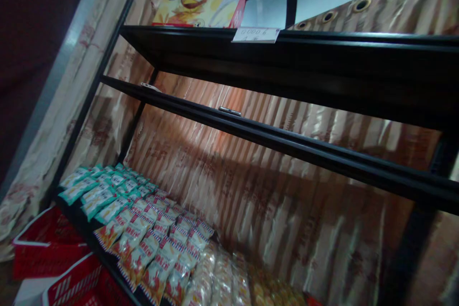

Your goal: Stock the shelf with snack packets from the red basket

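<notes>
Neither of my hands shows in the head view. A black metal shelf rack (pixel 251 129) fills most of the picture, tilted by the camera angle. Its lower shelf bears rows of green snack packets (pixel 102 193) at the left. Beside them lie white, red and orange snack packets (pixel 154 244). Further right are clear-wrapped packs (pixel 220 277), and past these, darker yellowish packs (pixel 276 289) in shadow. On the top shelf stands a yellow carton (pixel 201 7) with a pink-red side.
A white paper label (pixel 256 35) hangs on the top shelf's edge. Small objects, one a pen-like item (pixel 229 111), lie on the middle shelf. Red baskets (pixel 50 258) stand below at the left. Patterned curtains (pixel 215 172) hang behind the rack.
</notes>
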A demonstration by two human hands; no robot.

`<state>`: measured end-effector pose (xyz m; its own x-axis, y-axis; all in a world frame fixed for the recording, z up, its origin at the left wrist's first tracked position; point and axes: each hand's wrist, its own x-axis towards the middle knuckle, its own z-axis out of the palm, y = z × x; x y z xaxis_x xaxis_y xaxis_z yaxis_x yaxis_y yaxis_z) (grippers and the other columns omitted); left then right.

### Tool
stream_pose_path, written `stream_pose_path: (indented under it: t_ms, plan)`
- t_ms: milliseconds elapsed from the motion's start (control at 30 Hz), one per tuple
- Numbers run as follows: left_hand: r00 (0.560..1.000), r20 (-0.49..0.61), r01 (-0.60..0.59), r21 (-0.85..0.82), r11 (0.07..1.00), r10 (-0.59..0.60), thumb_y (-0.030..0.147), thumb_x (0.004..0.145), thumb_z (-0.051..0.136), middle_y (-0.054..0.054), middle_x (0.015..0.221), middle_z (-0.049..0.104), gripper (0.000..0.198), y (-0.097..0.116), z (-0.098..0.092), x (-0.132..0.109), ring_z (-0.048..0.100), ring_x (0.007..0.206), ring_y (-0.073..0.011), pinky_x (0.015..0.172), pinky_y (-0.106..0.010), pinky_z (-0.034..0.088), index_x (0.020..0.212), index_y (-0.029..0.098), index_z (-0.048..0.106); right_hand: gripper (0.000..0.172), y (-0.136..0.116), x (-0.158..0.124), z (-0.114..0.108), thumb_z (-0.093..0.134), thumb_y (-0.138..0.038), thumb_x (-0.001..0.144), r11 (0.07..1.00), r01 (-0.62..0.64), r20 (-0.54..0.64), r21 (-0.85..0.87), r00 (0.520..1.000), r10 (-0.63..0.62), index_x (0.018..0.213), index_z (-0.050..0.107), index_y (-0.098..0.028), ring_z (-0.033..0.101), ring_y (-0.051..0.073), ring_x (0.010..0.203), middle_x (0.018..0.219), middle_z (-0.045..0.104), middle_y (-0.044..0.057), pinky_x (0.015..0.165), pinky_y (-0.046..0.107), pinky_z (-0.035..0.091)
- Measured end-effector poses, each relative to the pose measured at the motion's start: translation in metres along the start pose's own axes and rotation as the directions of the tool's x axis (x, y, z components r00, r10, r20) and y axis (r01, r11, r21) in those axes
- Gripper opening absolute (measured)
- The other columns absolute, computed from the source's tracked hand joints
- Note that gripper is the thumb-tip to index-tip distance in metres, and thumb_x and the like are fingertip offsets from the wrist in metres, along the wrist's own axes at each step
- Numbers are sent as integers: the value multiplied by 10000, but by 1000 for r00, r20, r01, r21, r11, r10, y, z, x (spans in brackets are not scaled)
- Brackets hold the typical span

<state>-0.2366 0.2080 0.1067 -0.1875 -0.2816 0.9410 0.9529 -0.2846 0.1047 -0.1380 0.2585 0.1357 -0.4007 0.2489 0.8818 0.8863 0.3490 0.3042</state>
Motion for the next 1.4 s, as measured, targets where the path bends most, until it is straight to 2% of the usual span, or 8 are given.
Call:
stream_pose_path:
  t_ms: [167, 233, 300, 367, 633, 1000, 1233, 1400]
  plan:
    - [869, 495, 6, -27, 1000, 8, 458, 794, 447, 20, 1386, 518, 586, -34, -75, -66, 477, 1284, -281, 991, -517, 455, 1379, 445, 412, 523, -26, -128, -21, 484, -439, 786, 998, -57, 106, 30, 993, 53, 1305, 490, -501, 571, 380, 1165, 1247, 639, -2, 701, 513, 528]
    - [567, 819, 35, -135, 990, 92, 389, 880, 421, -23, 1434, 460, 579, -49, -105, -73, 462, 1301, -225, 1031, -412, 431, 1449, 354, 321, 568, -41, -154, -35, 449, -389, 865, 997, -42, 179, 68, 983, 30, 1429, 374, -372, 590, 328, 1156, 1310, 595, 71, 794, 451, 526]
    - [245, 969, 168, -85, 982, 42, 342, 919, 394, -53, 1534, 275, 593, -64, -120, -66, 312, 1394, -251, 1102, -462, 322, 1487, 303, 226, 564, -53, -160, -44, 394, -382, 925, 994, -85, 284, 61, 957, 65, 1472, 305, -281, 508, 321, 1251, 1408, 494, 123, 907, 468, 473]
    - [167, 984, 227, -102, 968, 65, 322, 927, 406, -58, 1569, 167, 583, -78, -119, -54, 200, 1434, -262, 1145, -484, 223, 1485, 285, 242, 505, -61, -154, -46, 348, -364, 957, 991, -113, 325, 66, 942, 86, 1445, 358, -233, 434, 309, 1311, 1429, 462, 143, 973, 475, 416]
    - [271, 960, 218, 8, 976, -69, 292, 921, 436, -97, 1549, 256, 489, -125, -90, -44, 176, 1438, -273, 1147, -522, 200, 1404, 217, 420, 382, -74, -141, -51, 396, -303, 958, 975, -224, 409, -7, 889, 207, 1301, 516, -186, 382, 273, 1337, 1404, 478, 134, 1040, 459, 344]
    - [323, 946, 175, -89, 980, 28, 301, 935, 393, -103, 1539, 281, 517, -156, -88, -35, 166, 1442, -271, 1147, -503, 174, 1441, 202, 360, 518, -78, -113, -57, 321, -313, 969, 952, -305, 445, 32, 857, 259, 1474, 262, -220, 248, 299, 1410, 1508, 329, 128, 1071, 548, 301]
    - [377, 926, 201, -39, 979, -41, 307, 934, 406, -128, 1534, 281, 481, -182, -81, -27, 162, 1443, -284, 1139, -491, 220, 1398, 181, 430, 505, -100, -47, 26, 252, -372, 979, 790, -580, 485, 201, 759, 434, 1456, 284, -207, 181, 292, 1434, 1558, 169, 130, 1084, 555, 330]
    - [379, 924, 192, -22, 981, -53, 310, 926, 431, -114, 1548, 250, 481, -187, -78, -30, 189, 1436, -284, 1137, -478, 247, 1396, 209, 431, 544, -103, -31, 91, 218, -451, 968, 740, -626, 493, 246, 738, 460, 1401, 372, -161, 204, 323, 1417, 1462, 341, 180, 1065, 599, 321]
